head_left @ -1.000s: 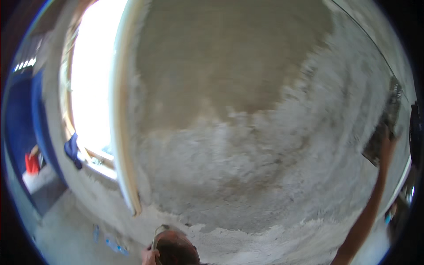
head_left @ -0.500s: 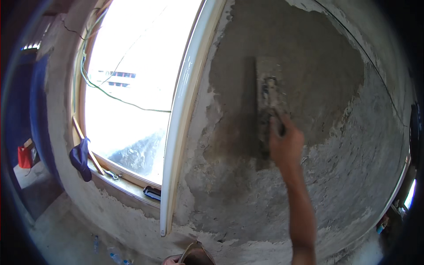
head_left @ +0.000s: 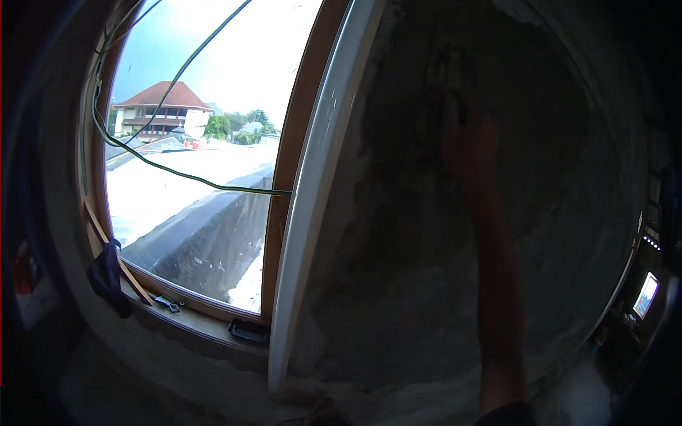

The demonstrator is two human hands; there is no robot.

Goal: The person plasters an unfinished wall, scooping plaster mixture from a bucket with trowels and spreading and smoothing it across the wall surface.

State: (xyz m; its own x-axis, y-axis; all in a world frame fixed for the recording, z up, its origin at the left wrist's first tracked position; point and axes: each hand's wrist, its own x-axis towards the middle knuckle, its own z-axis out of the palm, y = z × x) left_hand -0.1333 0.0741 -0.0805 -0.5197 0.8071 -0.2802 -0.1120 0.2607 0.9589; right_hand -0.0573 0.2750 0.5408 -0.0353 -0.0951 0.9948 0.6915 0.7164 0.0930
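My right hand [head_left: 469, 131] grips a steel plastering trowel [head_left: 452, 67], held flat on the plastered wall [head_left: 568, 213] right of the window, high on a darker patch. The picture is dark here, so the trowel's outline is faint. At the bottom middle a dark rounded shape [head_left: 323, 413] shows, probably the top of a container; whether my left hand is on it I cannot make out.
A tall pale strip [head_left: 309, 199] stands beside the bright window [head_left: 185, 213], which has green wires [head_left: 206, 183] across it. On the sill are a dark cap [head_left: 110, 280], a dark case [head_left: 249, 330] and a small metal tool [head_left: 167, 304]. A red object [head_left: 23, 273] is far left.
The trowel went from the far right onto the middle of the upper wall, then moved slightly higher. The view shifted and darkened; rooftops now show through the window. My left hand has faded from sight.
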